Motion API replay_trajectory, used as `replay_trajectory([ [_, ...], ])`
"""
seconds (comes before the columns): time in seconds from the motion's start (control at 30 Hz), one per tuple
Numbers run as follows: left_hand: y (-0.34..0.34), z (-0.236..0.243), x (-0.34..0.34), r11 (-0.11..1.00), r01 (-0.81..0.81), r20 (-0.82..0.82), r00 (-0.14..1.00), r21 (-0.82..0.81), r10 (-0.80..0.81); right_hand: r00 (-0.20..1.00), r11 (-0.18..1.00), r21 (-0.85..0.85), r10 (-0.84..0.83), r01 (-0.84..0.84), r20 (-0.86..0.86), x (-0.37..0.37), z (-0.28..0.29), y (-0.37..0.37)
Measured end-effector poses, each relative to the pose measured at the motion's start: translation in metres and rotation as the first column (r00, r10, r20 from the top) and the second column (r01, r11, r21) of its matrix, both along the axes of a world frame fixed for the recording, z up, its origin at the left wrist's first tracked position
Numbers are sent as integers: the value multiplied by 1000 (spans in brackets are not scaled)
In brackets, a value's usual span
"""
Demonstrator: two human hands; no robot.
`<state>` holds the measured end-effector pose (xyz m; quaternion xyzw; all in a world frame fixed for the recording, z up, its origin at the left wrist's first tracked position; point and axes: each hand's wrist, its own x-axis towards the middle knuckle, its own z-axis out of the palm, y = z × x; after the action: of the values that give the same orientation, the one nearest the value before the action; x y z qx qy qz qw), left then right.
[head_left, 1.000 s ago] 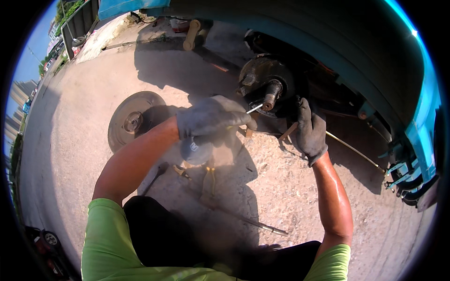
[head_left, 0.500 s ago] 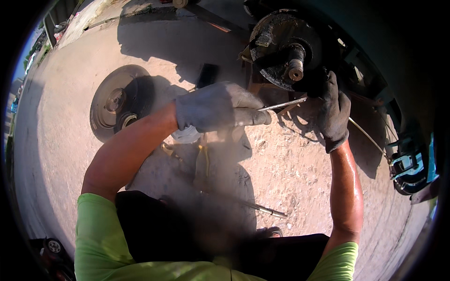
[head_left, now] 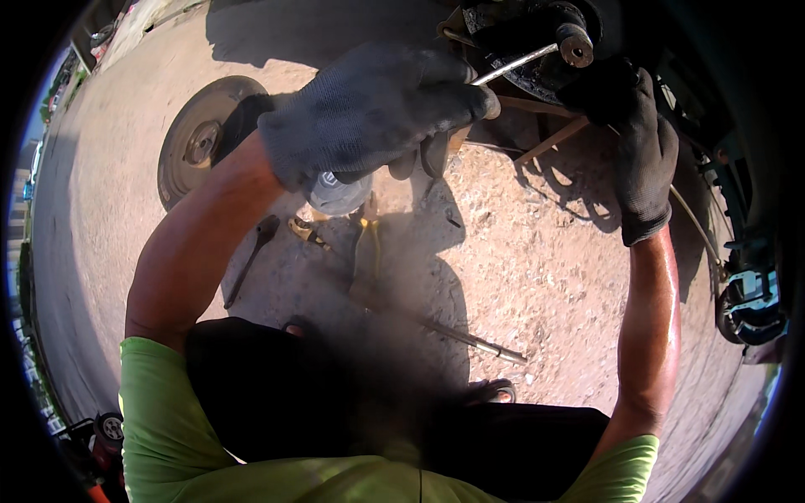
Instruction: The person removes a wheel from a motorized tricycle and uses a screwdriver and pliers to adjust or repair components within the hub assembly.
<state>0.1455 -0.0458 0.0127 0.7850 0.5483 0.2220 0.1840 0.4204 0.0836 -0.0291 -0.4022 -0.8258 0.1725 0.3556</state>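
My left hand (head_left: 369,109), in a grey work glove, is closed around the handle end of a thin metal rod (head_left: 516,63). The rod points up and right toward the greasy axle stub (head_left: 576,46) of a vehicle's wheel hub (head_left: 520,42). My right hand (head_left: 637,142), in a dark glove, reaches up against the hub just right of the stub; what its fingers grip is hidden in shadow.
A removed brake drum (head_left: 197,138) lies on the gravel at the left. A wrench (head_left: 247,260), a small fitting (head_left: 306,232), a clear jar (head_left: 340,193) and a long steel bar (head_left: 453,335) lie on the ground below my hands. Teal vehicle body (head_left: 746,285) at right.
The view has closed in on the hub. Both hands have risen toward it, and the rod in my left hand now reaches the axle stub.
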Motion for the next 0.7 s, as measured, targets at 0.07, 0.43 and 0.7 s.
replay_trajectory([
  [0.07,6,-15,-11,932,155,-249,966,326,-73,999,993,111,38,-38,0,1,-2,5],
  [0.43,-5,3,-1,959,91,-432,901,269,36,983,939,333,22,-82,180,11,-12,13],
  [0.7,-18,29,-15,903,227,-695,712,364,101,965,787,592,13,-171,261,11,-14,22],
])
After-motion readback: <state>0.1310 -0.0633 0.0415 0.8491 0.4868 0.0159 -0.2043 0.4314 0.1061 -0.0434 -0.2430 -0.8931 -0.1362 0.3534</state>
